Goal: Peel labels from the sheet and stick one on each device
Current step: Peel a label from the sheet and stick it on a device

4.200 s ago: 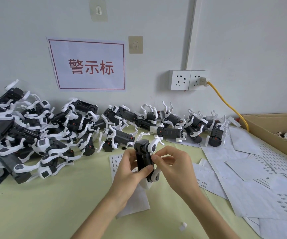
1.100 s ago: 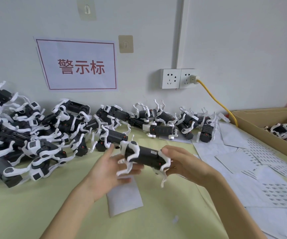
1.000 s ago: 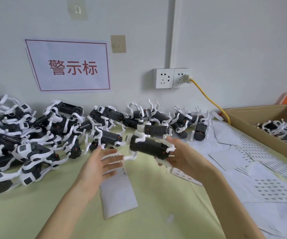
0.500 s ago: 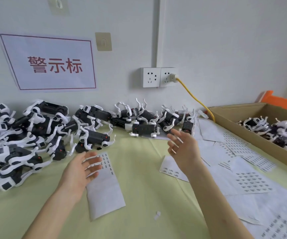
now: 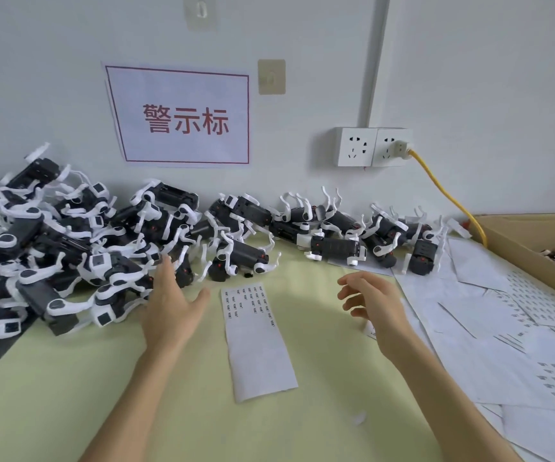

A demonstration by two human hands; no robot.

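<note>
**Between devices, reaching for the next one**

Our left hand (image 5: 169, 306) is spread wide and holds nothing, its fingertips at the edge of the pile (image 5: 79, 241) of black-and-white devices. Our right hand (image 5: 374, 303) hangs empty too, fingers loosely curled, above the table (image 5: 69, 395). Between them lies the sheet (image 5: 256, 338), with labels only near its far end. A box (image 5: 519, 248) at far right holds more devices.

We judge this the fetch step: the left hand needs to close on one device and lift it free of its tangled neighbours, then the right can pick a label off the sheet.
</note>
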